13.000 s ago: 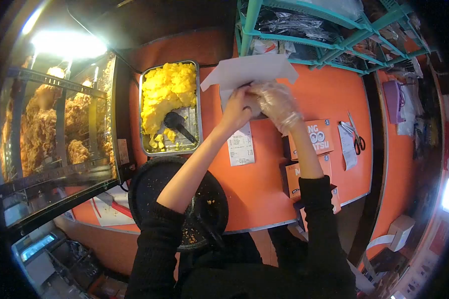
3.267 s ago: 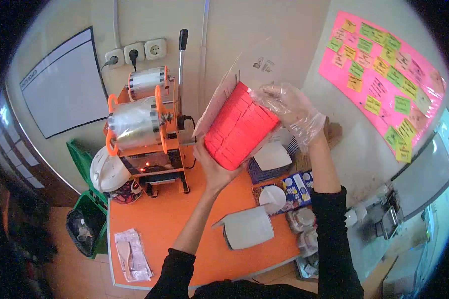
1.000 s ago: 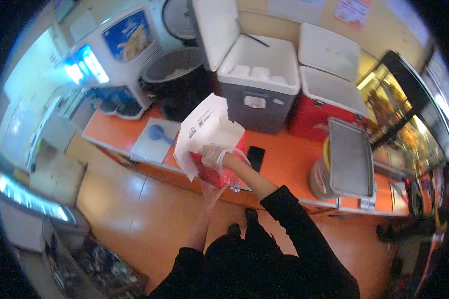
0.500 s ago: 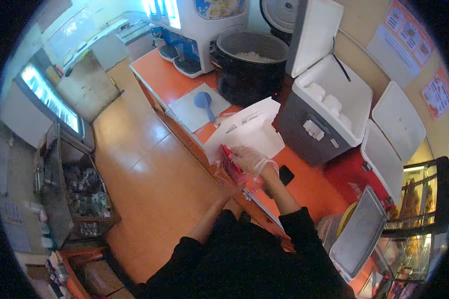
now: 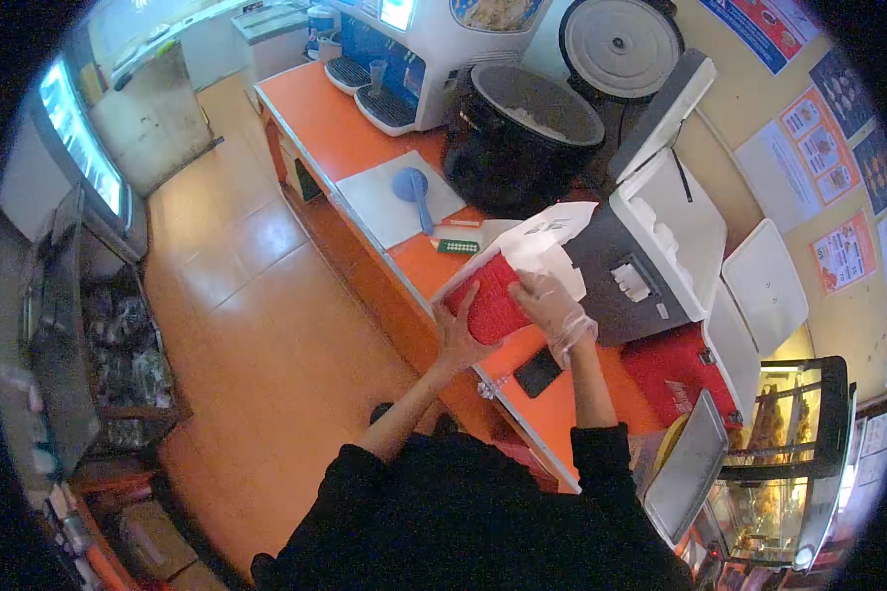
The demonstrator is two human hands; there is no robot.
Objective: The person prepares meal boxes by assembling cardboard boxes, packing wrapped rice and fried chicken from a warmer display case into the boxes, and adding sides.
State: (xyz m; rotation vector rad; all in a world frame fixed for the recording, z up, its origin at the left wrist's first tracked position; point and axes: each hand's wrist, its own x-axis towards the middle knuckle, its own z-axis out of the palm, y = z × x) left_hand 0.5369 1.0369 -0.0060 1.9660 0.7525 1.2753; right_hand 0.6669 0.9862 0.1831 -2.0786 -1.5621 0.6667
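Observation:
A white cardboard box (image 5: 562, 236) stands with its lid raised on the orange counter. Inside it lies a red textured sheet (image 5: 496, 295), spread over the bottom. My left hand (image 5: 458, 335), bare, rests at the near left edge of the sheet, thumb and fingers spread apart against it. On the opposite side my right hand (image 5: 554, 310), in a clear plastic glove, has its fingers bent on the sheet's right edge, and its fingertips are partly hidden. A black phone (image 5: 538, 372) lies on the counter just below my right wrist.
A blue rice paddle (image 5: 416, 192) lies on a white board (image 5: 365, 202) at the left. Behind stand a black rice cooker (image 5: 493, 148) and a grey cooler (image 5: 606, 261) with its lid up. A red cooler (image 5: 675, 369) and a metal tray (image 5: 695, 468) are at the right.
The red sheet, bunched up in my right hand before, now lies spread inside the box. My left hand has come up to the box's near side. The camera view has shifted.

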